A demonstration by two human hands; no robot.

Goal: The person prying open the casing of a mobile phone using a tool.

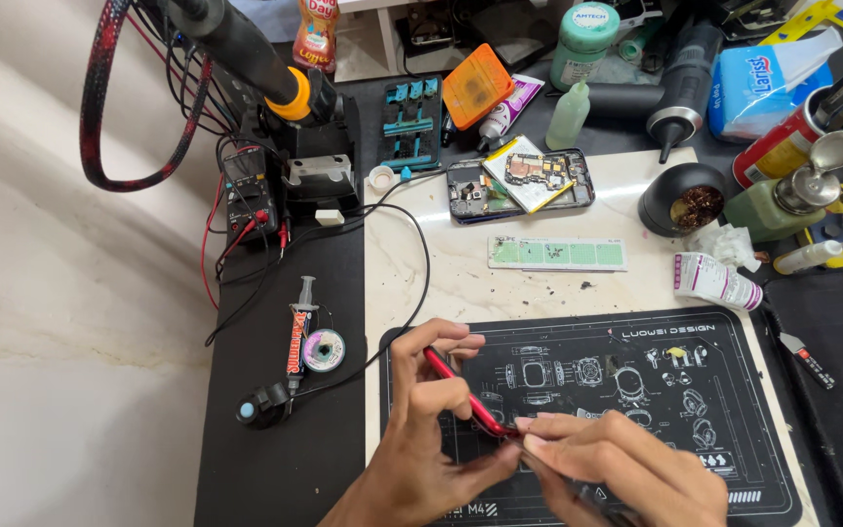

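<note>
Cluttered repair bench, dark work mat point(734, 468) at the near edge on a pale marble top point(461, 273). Left hand point(431, 420) gripped a red phone point(465, 390) on edge, fingers curled and clamped round it, thumb on its near side. Phone's long axis ran from far-left down to near-right, tilted up off the mat. Right hand point(617, 468) met the phone's near-right end, fingers pinched together on a thin dark tool point(578, 488), tip touching that end; tool mostly hidden by the hand. Both hands touched the phone, left one carried it. Open mat lay to the right of the hands; mat's left edge sat just beside the left wrist. Left of the mat: syringe point(300, 332), solder wick spool point(324, 349), black cable point(412, 263). Farther off: green strip point(558, 254), opened phone with board point(519, 185), brass-wool pot point(695, 200), soldering handle point(246, 49), bottles at the far edge.
</note>
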